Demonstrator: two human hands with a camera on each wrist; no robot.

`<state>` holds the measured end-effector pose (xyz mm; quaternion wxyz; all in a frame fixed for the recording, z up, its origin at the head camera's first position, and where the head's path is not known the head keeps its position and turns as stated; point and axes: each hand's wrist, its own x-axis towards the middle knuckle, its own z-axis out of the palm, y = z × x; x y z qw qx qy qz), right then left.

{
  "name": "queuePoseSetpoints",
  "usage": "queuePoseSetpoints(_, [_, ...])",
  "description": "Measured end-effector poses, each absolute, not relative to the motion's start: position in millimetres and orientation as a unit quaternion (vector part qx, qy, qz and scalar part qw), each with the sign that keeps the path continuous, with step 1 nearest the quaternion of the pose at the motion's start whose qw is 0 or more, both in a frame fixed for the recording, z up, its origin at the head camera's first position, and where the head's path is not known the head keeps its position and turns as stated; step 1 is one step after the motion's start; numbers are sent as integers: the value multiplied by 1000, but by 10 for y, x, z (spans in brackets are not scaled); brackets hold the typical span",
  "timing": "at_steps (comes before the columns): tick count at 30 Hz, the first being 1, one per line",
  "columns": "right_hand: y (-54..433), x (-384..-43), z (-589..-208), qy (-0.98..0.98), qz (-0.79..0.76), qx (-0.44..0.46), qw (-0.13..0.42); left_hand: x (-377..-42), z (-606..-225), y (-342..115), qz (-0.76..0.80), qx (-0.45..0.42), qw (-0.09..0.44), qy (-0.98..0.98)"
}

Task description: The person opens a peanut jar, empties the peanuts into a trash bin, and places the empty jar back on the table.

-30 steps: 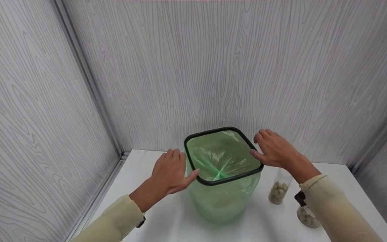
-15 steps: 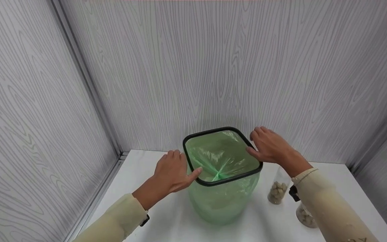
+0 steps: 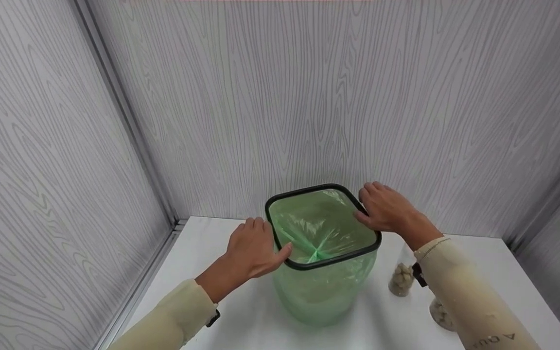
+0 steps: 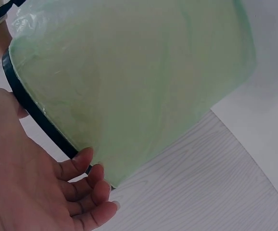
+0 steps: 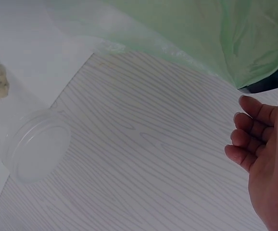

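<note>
A trash can stands upright, its black rim point(image 3: 341, 256) on top and a pale green plastic bag point(image 3: 326, 296) lining it and hanging over the outside. My left hand point(image 3: 253, 250) holds the left side of the rim, thumb over it and fingers outside. In the left wrist view the index fingertip point(image 4: 84, 156) lies right at the black edge. At the right side my right hand point(image 3: 384, 209) has its thumb over the rim. Its other fingers point(image 5: 245, 154) curl loosely outside, close by the rim's corner in the right wrist view. The right thumb is hidden there.
To the right stand two clear containers, a tall jar point(image 3: 400, 281) of pale peanut-like pieces and another point(image 3: 441, 313) partly behind the right sleeve. All stand on a white table point(image 3: 241, 316). Wood-patterned panels point(image 3: 280, 107) rise behind and at the sides.
My right hand has moved a little left and up along the rim, its forearm now covering more of the containers. The left hand has shifted slightly right. The trash can stays nearly in place.
</note>
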<state>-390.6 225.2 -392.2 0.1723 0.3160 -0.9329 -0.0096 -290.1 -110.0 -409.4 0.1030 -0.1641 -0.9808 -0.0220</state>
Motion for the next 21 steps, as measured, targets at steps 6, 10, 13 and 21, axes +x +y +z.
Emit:
queuePoseSetpoints(6, [2242, -3921, -3915, -933, -26, 317, 168, -2904, -4100, -1088, -13, -169, 97, -981])
queuePoseSetpoints(10, [2239, -3924, -3914, -936, -27, 315, 158, -2913, -4104, -1077, -16, -172, 97, -980])
queuePoseSetpoints(13, [2244, -3920, -3909, -939, -28, 312, 145, -2919, -4104, -1067, -20, -174, 94, -980])
queuePoseSetpoints(21, [2272, -3905, -3890, -945, -29, 304, 120, -2980, -4076, -1086, -8, -205, 102, -973])
